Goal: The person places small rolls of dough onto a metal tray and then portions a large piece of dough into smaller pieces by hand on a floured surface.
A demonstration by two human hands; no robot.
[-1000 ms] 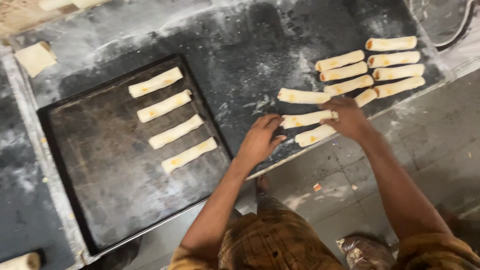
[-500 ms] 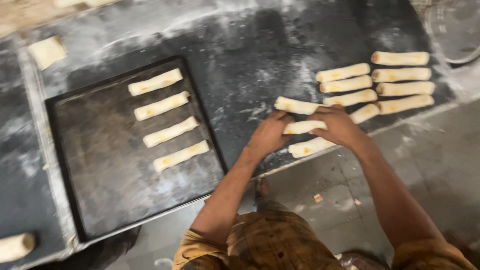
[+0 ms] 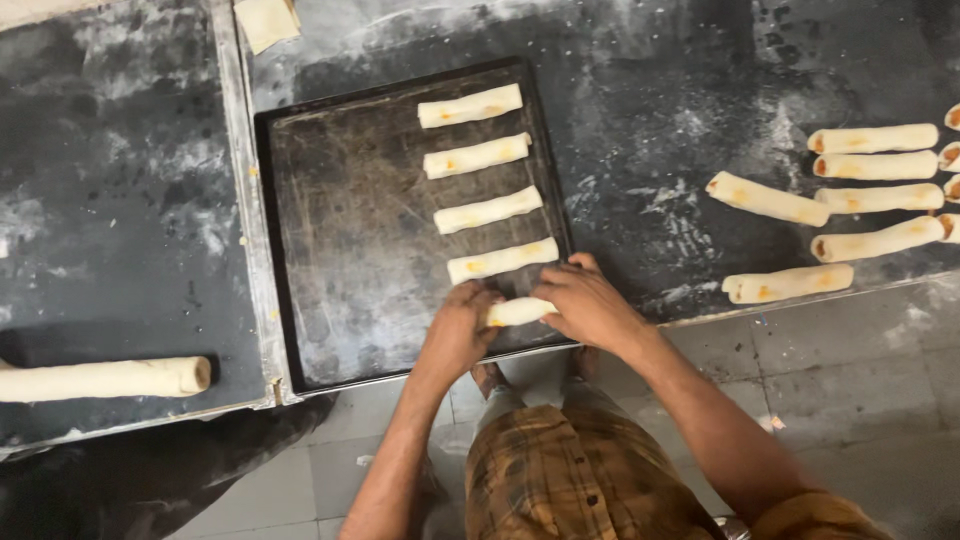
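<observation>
A pale rolled dough stick (image 3: 518,311) lies level near the front edge of the dark baking tray (image 3: 330,250), just below a column of 4 matching rolls.

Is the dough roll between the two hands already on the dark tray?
On it: the dough roll lies inside the tray rim, under four others, both hands touching.

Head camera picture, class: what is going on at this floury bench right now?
A person's left hand and right hand together hold one pale filled dough roll at the near edge of a dark, worn metal baking tray. Four similar rolls lie in a column on the tray above it. More rolls wait on the dark floured worktop to the right. A long dough log lies far left.
</observation>
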